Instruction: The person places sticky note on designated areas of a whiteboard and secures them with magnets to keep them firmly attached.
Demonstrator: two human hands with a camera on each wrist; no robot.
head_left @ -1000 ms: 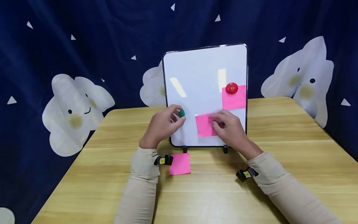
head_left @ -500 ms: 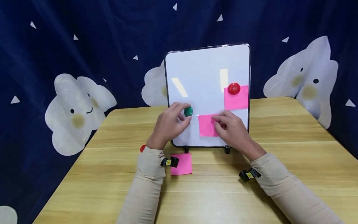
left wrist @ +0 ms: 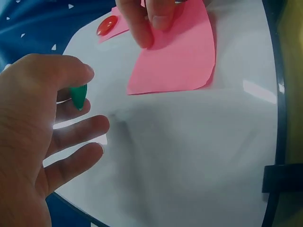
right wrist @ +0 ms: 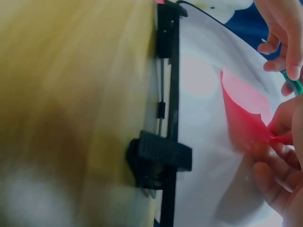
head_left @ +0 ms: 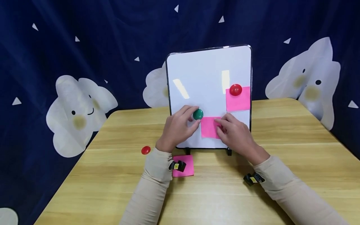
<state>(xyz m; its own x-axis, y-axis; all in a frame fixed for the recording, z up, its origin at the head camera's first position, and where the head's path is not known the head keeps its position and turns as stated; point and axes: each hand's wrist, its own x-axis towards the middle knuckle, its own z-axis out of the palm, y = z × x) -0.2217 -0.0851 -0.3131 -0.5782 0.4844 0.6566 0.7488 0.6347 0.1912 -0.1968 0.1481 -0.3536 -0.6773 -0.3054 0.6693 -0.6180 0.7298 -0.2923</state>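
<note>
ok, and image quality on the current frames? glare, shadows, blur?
Head: two glare streaks on the whiteboard, otherwise fairly sharp; left wrist: soft dark shadow below the pink note in frame, whiteboard edges bowed, probably lens distortion; right wrist: tabletop smeared and soft, pale glare on the whiteboard.

Glossy plastic and matt paper against a slick white board
The whiteboard is smooth and shiny, throwing back bright streaks of light; the green disc and the red disc look like polished plastic; the pink note is thin, matt paper; the ribbed black clip looks plastic; the table shows smooth wood grain with a soft sheen; the beige sleeve is matt cloth, the curtain creased cloth
</note>
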